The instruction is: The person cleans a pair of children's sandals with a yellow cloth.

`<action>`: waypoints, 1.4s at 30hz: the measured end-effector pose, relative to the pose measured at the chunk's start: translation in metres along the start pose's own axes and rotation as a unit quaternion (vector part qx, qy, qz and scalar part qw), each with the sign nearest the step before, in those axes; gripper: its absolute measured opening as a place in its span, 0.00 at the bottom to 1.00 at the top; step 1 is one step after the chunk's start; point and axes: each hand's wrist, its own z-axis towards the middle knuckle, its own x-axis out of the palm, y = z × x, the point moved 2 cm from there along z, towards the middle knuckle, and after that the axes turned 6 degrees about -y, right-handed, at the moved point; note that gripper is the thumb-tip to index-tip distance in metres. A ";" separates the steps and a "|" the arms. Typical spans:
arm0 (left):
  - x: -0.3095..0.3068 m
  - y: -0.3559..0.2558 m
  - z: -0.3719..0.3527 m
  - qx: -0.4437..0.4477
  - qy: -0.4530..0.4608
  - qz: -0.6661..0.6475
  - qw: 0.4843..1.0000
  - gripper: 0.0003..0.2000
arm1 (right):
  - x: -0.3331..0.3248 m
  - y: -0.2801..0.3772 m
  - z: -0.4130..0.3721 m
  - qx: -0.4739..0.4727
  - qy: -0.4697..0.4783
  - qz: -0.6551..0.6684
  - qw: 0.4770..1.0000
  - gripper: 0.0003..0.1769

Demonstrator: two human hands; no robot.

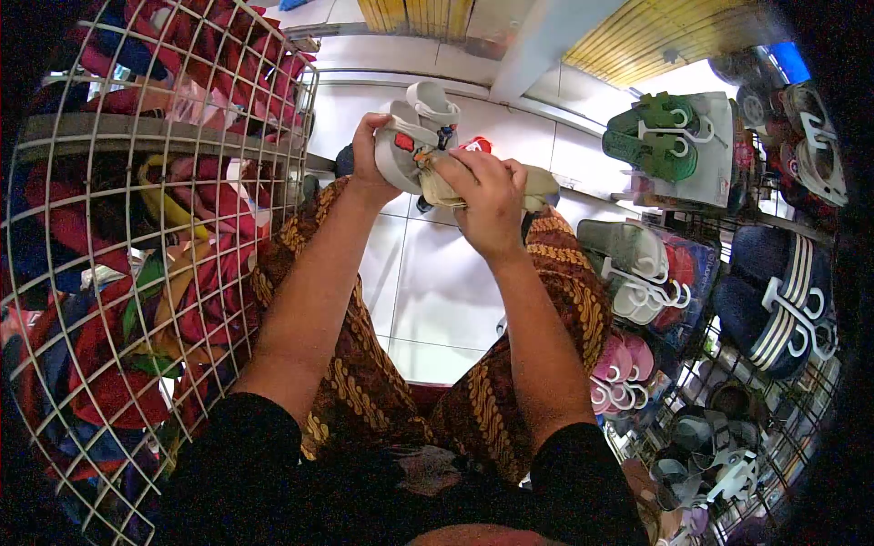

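Observation:
A pale grey strapped sandal (pixel 397 156) with red and dark details is held up above the gap between the knees. My left hand (pixel 371 156) grips its left side, fingers closed round the edge. My right hand (pixel 484 193) is closed on a beige cloth (pixel 441 187) at the sandal's right side, its fingers near a small orange detail. The cloth covers part of the sandal's right side. Beyond my right hand, an olive-beige item (pixel 541 186) extends to the right; what it is cannot be made out.
A white wire grid (pixel 150 214) with red, blue and yellow items behind it stands at left. On the right hang green sandals (pixel 669 136), grey sandals (pixel 628 255), pink sandals (pixel 623 359) and navy striped slides (pixel 774 296). White floor tiles (pixel 437 282) lie between the knees.

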 end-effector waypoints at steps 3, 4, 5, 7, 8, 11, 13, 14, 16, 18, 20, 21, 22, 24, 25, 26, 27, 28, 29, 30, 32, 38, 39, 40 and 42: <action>0.003 0.002 -0.001 -0.006 -0.001 0.001 1.000 0.27 | 0.006 0.009 -0.003 0.032 -0.027 -0.012 0.999 0.24; 0.004 0.003 -0.001 -0.007 -0.003 0.007 1.000 0.27 | 0.009 0.010 -0.004 0.039 -0.021 -0.013 0.999 0.24; 0.005 0.005 -0.002 -0.002 0.009 0.000 1.000 0.26 | 0.011 0.011 -0.005 0.048 -0.015 -0.013 0.999 0.23; 0.009 0.011 -0.002 0.013 0.009 -0.001 1.000 0.26 | 0.014 0.008 -0.005 0.060 -0.002 0.025 0.998 0.23; 0.010 0.013 -0.002 0.023 -0.003 0.005 1.000 0.26 | 0.015 0.005 -0.005 0.066 0.004 0.043 0.997 0.23; 0.005 0.014 0.000 0.035 -0.048 0.029 0.998 0.26 | 0.010 0.002 0.000 0.081 0.065 0.081 0.991 0.21; 0.002 0.009 -0.001 0.001 -0.002 0.006 1.000 0.27 | 0.006 0.001 0.002 0.076 0.088 0.099 0.988 0.20; 0.000 0.009 0.000 0.000 0.011 -0.003 1.000 0.27 | 0.003 0.000 0.003 0.074 0.099 0.108 0.986 0.20; 0.002 0.009 0.000 -0.003 0.036 -0.022 0.999 0.27 | -0.006 0.000 0.008 0.069 0.150 0.123 0.978 0.20; 0.002 0.004 -0.002 -0.002 0.036 -0.037 0.999 0.26 | -0.010 -0.006 0.010 0.092 0.176 0.193 0.961 0.19; -0.001 -0.001 -0.002 0.016 0.029 -0.041 0.999 0.27 | -0.009 -0.016 0.010 0.142 0.174 0.316 0.922 0.18; -0.006 -0.002 0.001 0.034 0.023 -0.039 0.998 0.27 | -0.012 -0.023 0.008 0.175 0.151 0.321 0.918 0.18; -0.011 -0.004 0.004 0.053 0.018 -0.036 0.998 0.28 | -0.016 -0.032 0.006 0.208 0.127 0.325 0.914 0.18; -0.008 -0.007 0.001 0.012 0.088 -0.085 0.992 0.29 | -0.024 -0.044 0.008 0.285 0.045 0.342 0.894 0.19; 0.003 -0.005 -0.003 0.011 0.086 -0.094 0.992 0.29 | -0.030 -0.048 0.011 0.330 -0.015 0.353 0.875 0.20; 0.011 -0.003 -0.005 0.010 0.084 -0.102 0.991 0.30 | -0.035 -0.054 0.012 0.373 -0.075 0.362 0.851 0.21; 0.007 -0.003 -0.002 0.017 0.022 -0.072 0.997 0.31 | -0.034 -0.062 0.012 0.321 -0.101 0.339 0.878 0.22; 0.005 -0.003 -0.003 0.003 0.038 -0.082 0.996 0.31 | -0.032 -0.068 0.008 0.325 -0.068 0.288 0.898 0.22; 0.004 -0.003 -0.003 -0.010 0.054 -0.092 0.994 0.31 | -0.031 -0.074 0.003 0.328 -0.036 0.235 0.914 0.21; 0.004 -0.001 -0.004 -0.024 0.070 -0.102 0.992 0.31 | -0.032 -0.073 0.003 0.330 -0.004 0.181 0.926 0.21; -0.007 -0.002 0.000 -0.027 0.064 -0.134 0.989 0.31 | -0.031 -0.066 0.002 0.232 0.013 0.108 0.967 0.23; 0.001 0.010 0.001 -0.019 0.002 -0.012 1.000 0.28 | -0.013 -0.046 -0.001 0.110 0.015 -0.076 0.991 0.27; 0.004 0.012 0.005 -0.032 0.007 -0.013 0.999 0.27 | -0.010 -0.044 -0.002 0.106 0.001 -0.098 0.990 0.28; 0.006 0.014 0.006 -0.046 0.011 -0.014 0.999 0.25 | -0.008 -0.040 -0.003 0.102 -0.012 -0.120 0.987 0.28; 0.001 0.015 0.004 -0.023 0.011 -0.012 1.000 0.24 | 0.000 -0.036 -0.008 0.106 -0.034 -0.147 0.983 0.28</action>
